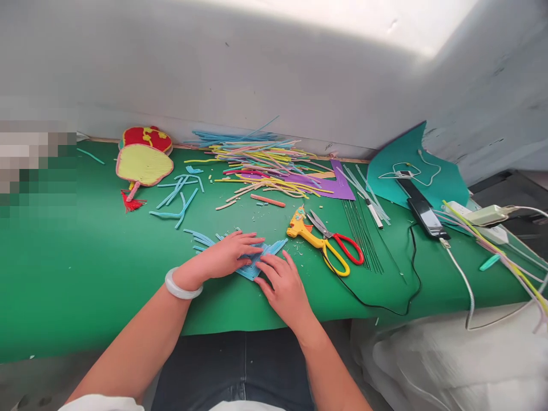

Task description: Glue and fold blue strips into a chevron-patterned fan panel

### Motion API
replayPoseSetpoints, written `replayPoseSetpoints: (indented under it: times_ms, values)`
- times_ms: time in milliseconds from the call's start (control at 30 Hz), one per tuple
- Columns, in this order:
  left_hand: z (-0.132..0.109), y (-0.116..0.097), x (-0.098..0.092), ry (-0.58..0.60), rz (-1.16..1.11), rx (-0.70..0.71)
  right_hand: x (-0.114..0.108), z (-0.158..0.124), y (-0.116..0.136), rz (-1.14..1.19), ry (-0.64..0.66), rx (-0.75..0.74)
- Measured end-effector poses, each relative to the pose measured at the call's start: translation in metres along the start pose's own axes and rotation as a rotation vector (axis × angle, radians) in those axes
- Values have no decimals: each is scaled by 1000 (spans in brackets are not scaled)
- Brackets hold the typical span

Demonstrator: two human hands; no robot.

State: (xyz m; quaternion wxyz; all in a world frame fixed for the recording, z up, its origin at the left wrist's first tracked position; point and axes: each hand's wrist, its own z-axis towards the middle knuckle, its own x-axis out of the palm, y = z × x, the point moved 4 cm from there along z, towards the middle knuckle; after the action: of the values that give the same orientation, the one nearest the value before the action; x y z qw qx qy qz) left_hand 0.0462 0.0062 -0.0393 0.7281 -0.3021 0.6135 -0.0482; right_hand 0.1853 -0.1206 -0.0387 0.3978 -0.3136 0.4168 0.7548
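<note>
Blue fuzzy strips lie fanned out on the green table, partly covered by both hands. My left hand, with a pale bangle at the wrist, rests over their middle, fingers spread and pointing right. Beside it, my right hand touches the lower right part of the strips with its fingers apart. Loose strip ends stick out to the left of my left hand. A yellow glue gun and scissors with red and yellow handles are to the right of my right hand.
Coloured strips are heaped at the back, over purple sheets. A yellow fan-shaped piece lies back left. Thin wires, a phone, a power strip and a black cable occupy the right side.
</note>
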Motion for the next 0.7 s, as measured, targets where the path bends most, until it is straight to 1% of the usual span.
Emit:
replayPoseSetpoints:
  times_ms: [100,200,400,500,567,600,667,700]
  values:
    - [-1,1,2,15,-2,3,-7,-4,-11,-43,-29,58]
    - [-2,1,3,-7,15,9,-12,-6,-16,-65,-17,69]
    - [-6,6,4,-125,54,28,-9,-5,-3,-90,29,74]
    - [-7,10,5,-116,88,15,-12,-4,1,-67,15,66]
    - [-8,11,5,-104,102,4,-20,-2,-8,-76,-47,73]
    - [-8,12,5,-106,100,3,-26,-1,-18,-100,-94,92]
    - [-8,12,5,-120,83,4,-38,4,-45,-179,-200,186]
    - [-8,12,4,-122,75,6,-43,7,-62,-236,-228,250]
